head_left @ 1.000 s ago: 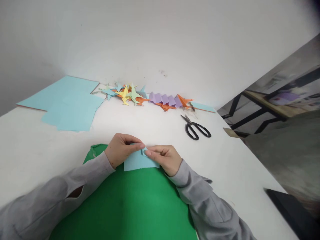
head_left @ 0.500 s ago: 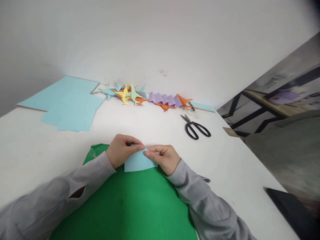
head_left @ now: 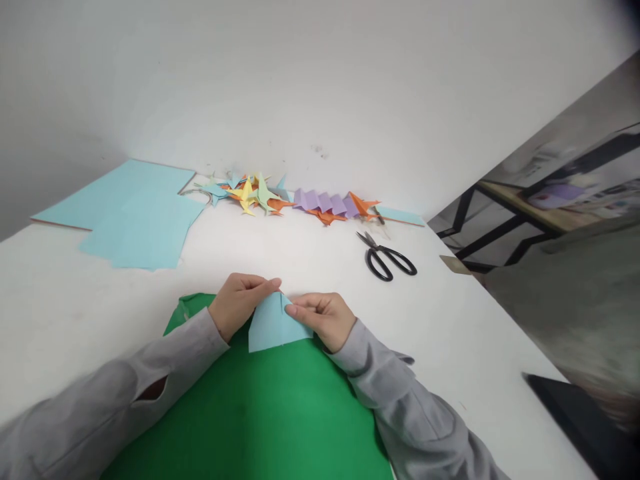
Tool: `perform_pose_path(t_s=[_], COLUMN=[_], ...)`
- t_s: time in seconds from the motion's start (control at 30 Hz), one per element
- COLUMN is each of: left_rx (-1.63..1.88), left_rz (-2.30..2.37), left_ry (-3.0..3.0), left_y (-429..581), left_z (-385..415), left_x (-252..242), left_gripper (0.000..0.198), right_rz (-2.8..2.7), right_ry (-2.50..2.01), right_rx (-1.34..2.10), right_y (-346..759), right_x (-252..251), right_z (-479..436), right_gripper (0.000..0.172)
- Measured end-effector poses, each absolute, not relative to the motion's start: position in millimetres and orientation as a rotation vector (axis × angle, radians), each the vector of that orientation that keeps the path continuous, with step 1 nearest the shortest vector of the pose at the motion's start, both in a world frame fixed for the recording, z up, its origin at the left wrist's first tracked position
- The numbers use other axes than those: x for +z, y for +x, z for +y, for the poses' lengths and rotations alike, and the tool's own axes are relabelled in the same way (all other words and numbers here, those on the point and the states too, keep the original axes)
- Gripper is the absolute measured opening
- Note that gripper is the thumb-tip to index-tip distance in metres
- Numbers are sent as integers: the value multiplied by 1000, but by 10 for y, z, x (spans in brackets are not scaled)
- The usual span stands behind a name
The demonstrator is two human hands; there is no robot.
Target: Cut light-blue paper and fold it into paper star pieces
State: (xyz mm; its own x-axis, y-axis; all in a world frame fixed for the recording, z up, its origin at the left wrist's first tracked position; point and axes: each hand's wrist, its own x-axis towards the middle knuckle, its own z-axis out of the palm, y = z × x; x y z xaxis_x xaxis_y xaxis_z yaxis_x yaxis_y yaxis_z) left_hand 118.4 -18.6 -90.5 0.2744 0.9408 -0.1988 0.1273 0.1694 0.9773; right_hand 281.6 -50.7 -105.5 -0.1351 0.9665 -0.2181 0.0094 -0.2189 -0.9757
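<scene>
Between my hands is a light blue piece of folded paper (head_left: 275,328), narrow at the top with a short crease near its tip. My left hand (head_left: 239,301) pinches its upper left edge, thumb near the tip. On the other side, my right hand (head_left: 327,319) grips the right edge between thumb and fingers. The paper is held over a green cloth (head_left: 245,407) that spreads toward me at the table's near side. Part of the paper's right corner is hidden behind my right fingers.
Black-handled scissors (head_left: 384,257) lie open to the right. Along the wall are folded paper cranes (head_left: 255,195), a purple pleated paper strip (head_left: 325,202) and, at left, light blue sheets (head_left: 140,217). A dark flat object (head_left: 580,420) sits at the table's right edge.
My left thumb and fingers have shifted up and left at the paper's tip, uncovering more of the crease. My right hand keeps its hold. The whole view has moved slightly.
</scene>
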Motion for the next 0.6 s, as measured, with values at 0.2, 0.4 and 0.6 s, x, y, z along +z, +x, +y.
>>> perform_pose_path(t_s=[0.2,0.4,0.6], left_rx=[796,793,818], left_rz=[1127,1117,1098], left_ry=[1444,1395,1353], left_y=[1169,1170,1176], left_z=[-187,-185,-185], left_x=[-865,-873,-880], left_gripper=[20,19,18], right_rz=[-1171,-1172,-1179], right_ry=[-1273,-1298,-1319], right_rx=[1440,1451,1461], right_y=[2801,2810,2810], right_x=[-1088,-1153,-1113], right_z=[-527,-499,-496], right_gripper=[28,29,31])
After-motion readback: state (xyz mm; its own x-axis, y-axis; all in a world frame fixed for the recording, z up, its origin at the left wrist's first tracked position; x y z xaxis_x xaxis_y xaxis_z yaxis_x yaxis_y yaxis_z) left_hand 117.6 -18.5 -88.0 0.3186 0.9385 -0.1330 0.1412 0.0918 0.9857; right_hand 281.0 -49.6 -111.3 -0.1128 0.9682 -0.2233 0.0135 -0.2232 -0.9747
